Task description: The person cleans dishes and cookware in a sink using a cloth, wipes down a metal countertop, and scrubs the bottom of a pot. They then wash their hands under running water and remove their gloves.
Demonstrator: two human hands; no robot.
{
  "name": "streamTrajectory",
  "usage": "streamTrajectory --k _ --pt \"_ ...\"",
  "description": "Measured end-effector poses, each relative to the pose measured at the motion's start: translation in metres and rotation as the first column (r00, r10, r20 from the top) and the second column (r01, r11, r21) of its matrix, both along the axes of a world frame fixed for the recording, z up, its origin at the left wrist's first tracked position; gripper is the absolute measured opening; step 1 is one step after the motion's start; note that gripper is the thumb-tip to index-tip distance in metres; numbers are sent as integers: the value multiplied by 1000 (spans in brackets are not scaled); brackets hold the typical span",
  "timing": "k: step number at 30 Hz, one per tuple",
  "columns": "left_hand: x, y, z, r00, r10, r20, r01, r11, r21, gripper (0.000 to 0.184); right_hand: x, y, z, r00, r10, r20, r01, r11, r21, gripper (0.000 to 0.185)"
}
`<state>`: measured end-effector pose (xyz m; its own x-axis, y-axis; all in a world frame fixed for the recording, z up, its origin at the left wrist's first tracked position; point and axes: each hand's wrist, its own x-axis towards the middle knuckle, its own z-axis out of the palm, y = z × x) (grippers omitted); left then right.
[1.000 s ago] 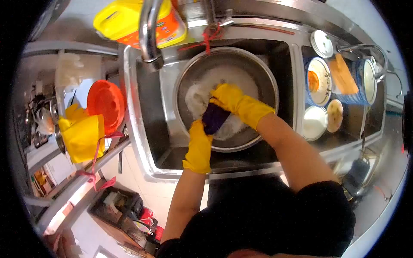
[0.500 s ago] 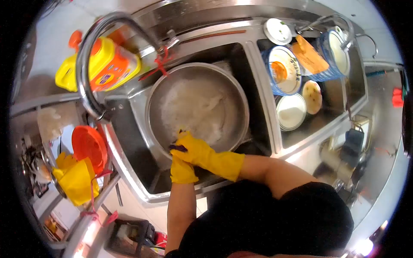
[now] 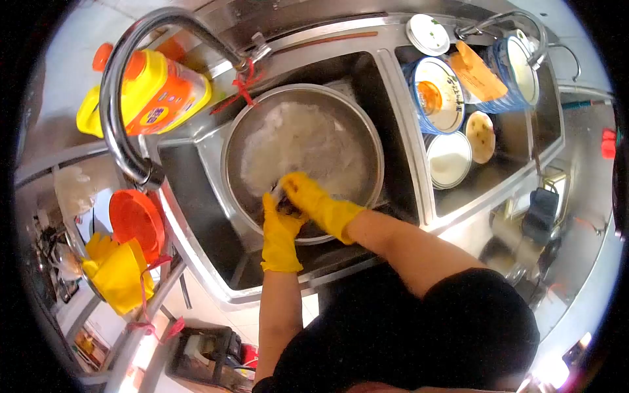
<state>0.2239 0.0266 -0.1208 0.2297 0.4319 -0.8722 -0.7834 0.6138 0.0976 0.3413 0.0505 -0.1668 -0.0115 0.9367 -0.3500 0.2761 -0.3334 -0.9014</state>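
Both my hands wear yellow rubber gloves and meet over the near left part of a round metal basin (image 3: 373, 157), which stands in the sink and holds cloudy, foamy water. Between them is a dark purple cloth (image 3: 286, 205), mostly covered by the gloves. My left hand (image 3: 282, 229) is closed on the cloth from the near side. My right hand (image 3: 311, 200) grips it from the right, fingers curled. The hands are close together, just above the water near the basin's edge.
A tall curved faucet (image 3: 114, 98) arches at the left, before a yellow detergent jug (image 3: 157, 98). Stacked bowls (image 3: 439, 95) and an orange scraper-like piece (image 3: 477, 73) lie in the right sink. An orange-red basin (image 3: 136, 223) and spare yellow gloves (image 3: 121, 272) are at the left.
From one second ago, my hands came from the basin's middle to its near left side, bunching the cloth. Since half a second ago they have shifted slightly. The view has turned.
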Motion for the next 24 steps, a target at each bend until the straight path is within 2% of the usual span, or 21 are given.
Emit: streamTrajectory --k 2,3,5,6,7,8,9,10,11,13,15,16,18,19,21,22,23,24 --pt "-19 -6 -12 982 -160 -98 177 962 210 60 -22 -26 44 998 13 -55 -12 1000 19 19" --pt "-24 -5 -3 990 -141 -9 141 985 95 58 -27 -33 67 996 -5 -89 7 1000 23 18" --pt "-26 -26 -18 993 -101 -53 112 950 293 52 -29 -27 84 990 -32 -135 39 998 52 19" --pt "-19 -22 -16 946 -192 -262 282 888 365 48 -30 -27 87 986 -42 -161 53 996 65 20" --pt "-12 -17 -13 833 -256 -490 466 803 372 44 -23 -13 77 997 70 -41 -68 997 41 22" --pt "-5 -13 -10 674 -275 -685 617 719 318 41 -8 11 63 980 186 74 -187 982 4 23" --pt "-5 -6 -19 -15 -178 -984 984 174 -47 40 7 36 55 922 313 229 -324 946 9 25" --pt "-7 -12 -35 545 -323 -774 711 667 222 42 26 57 47 823 424 377 -453 891 -13 28" --pt "-8 -20 -49 931 -97 -351 163 973 163 46 55 72 39 854 440 279 -451 892 -26 31" --pt "7 -8 -5 852 59 -520 22 989 149 47 84 131 27 491 668 559 -568 732 -376 39" --pt "-8 -10 -6 832 51 -552 21 992 122 47 95 113 42 657 327 679 -411 911 -41 47" --pt "-11 -10 0 821 45 -569 19 994 107 46 95 99 49 715 136 686 -310 941 136 52" --pt "3 -15 27 762 64 -645 112 967 227 46 69 60 40 730 228 644 -458 863 214 60" --pt "9 -13 40 729 78 -680 166 944 286 46 58 40 40 698 334 634 -594 764 252 57" --pt "8 -9 47 676 31 -736 281 913 296 45 28 -3 18 595 571 565 -737 668 102 49" --pt "5 -11 50 644 7 -765 337 895 292 45 13 -12 19 545 696 467 -756 649 -86 46" --pt "1 -14 54 643 -4 -766 396 857 328 45 8 -16 18 560 738 378 -754 643 -138 42" --pt "-3 -15 56 645 -15 -764 455 811 368 47 9 -8 44 574 766 291 -750 634 -189 40"
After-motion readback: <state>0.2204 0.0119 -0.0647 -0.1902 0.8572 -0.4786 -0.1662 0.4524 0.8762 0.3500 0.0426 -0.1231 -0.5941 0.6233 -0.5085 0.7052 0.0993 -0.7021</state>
